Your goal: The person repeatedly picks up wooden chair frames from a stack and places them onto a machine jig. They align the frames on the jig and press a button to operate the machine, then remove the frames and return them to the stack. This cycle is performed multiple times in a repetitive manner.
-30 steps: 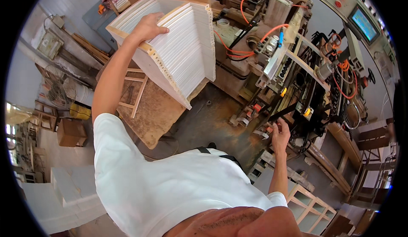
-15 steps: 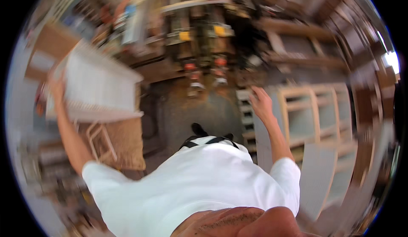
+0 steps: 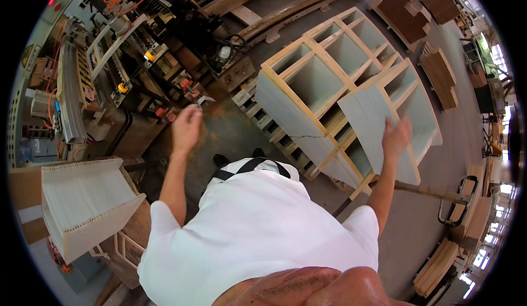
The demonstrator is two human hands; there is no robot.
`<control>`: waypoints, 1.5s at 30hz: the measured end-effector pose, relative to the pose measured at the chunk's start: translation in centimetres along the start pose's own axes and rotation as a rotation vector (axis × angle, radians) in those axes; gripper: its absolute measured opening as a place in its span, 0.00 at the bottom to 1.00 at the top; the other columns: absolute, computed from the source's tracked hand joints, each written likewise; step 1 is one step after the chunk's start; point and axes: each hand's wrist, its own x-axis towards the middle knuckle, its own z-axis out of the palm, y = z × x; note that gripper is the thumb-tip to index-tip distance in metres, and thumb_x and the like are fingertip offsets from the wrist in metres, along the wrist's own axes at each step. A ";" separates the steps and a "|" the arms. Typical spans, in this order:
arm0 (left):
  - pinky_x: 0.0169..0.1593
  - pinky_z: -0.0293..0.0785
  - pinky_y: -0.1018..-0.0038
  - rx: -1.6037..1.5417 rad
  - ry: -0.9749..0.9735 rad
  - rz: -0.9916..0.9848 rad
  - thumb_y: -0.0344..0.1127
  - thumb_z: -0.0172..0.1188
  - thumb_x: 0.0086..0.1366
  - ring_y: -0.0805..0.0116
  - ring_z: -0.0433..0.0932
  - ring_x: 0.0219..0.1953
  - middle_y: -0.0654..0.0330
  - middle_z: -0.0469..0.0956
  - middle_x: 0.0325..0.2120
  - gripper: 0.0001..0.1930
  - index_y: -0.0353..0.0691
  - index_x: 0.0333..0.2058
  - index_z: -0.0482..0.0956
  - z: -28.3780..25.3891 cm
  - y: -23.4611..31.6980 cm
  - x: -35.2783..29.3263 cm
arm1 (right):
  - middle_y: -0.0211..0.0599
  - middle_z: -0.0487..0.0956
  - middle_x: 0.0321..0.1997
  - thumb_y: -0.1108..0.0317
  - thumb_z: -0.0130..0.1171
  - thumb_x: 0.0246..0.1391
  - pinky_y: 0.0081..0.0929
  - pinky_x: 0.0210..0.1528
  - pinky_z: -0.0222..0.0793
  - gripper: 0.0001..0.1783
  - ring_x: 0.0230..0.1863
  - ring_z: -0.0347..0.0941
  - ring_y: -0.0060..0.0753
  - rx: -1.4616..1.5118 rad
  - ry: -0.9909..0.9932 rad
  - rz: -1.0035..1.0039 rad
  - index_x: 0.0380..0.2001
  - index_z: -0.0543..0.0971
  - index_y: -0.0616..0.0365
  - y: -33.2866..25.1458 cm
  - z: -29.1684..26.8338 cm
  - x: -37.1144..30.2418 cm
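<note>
My right hand (image 3: 398, 136) is at the near rim of an open wooden box frame (image 3: 379, 120) with a grey side panel. Its thumb lies over the grey side and its fingers over the inner side, closed about the edge. That box leans at an angle on a group of similar wooden box frames (image 3: 321, 83) with grey sides. My left hand (image 3: 186, 127) hangs in the air over the floor, with nothing in it and its fingers loosely bent and apart. The nearest things beyond it are small orange-red blocks (image 3: 186, 83) on a machine.
A pallet (image 3: 263, 116) stands under the frames. At the left is a machine (image 3: 118, 81) with rails and orange hoses. A thick stack of pale panels (image 3: 88, 193) sits below it. Brown board stacks (image 3: 439, 75) and a trolley handle (image 3: 466, 196) are at the right.
I have turned to the right, so the box frames now lie ahead. My left hand has come away from the panel stack. My right hand has reached the rim of a box frame.
</note>
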 end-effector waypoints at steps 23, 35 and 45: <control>0.54 0.74 0.65 -1.416 0.036 -0.270 0.46 0.54 0.68 0.64 0.76 0.51 0.55 0.75 0.48 0.23 0.33 0.53 0.71 -1.2 3.8 6.3 | 0.51 0.77 0.46 0.76 0.67 0.42 0.36 0.48 0.70 0.21 0.46 0.74 0.52 1.110 -0.443 -1.022 0.43 0.77 0.65 -43.7 -7.1 -3.5; 0.60 0.67 0.53 -1.623 0.266 -0.153 0.42 0.54 0.68 0.60 0.72 0.56 0.57 0.75 0.51 0.20 0.38 0.54 0.70 -19.6 -13.0 11.2 | 0.43 0.79 0.40 0.68 0.64 0.49 0.40 0.43 0.69 0.19 0.40 0.73 0.48 1.096 -0.279 -1.476 0.45 0.77 0.60 -65.7 -6.0 -5.1; 0.64 0.59 0.50 -1.568 0.331 -0.189 0.42 0.49 0.71 0.63 0.64 0.63 0.60 0.67 0.59 0.24 0.42 0.62 0.61 -24.5 -16.9 14.6 | 0.45 0.78 0.35 0.68 0.66 0.45 0.44 0.41 0.68 0.17 0.39 0.73 0.53 1.210 -0.353 -1.496 0.40 0.79 0.61 -75.1 -4.6 -5.7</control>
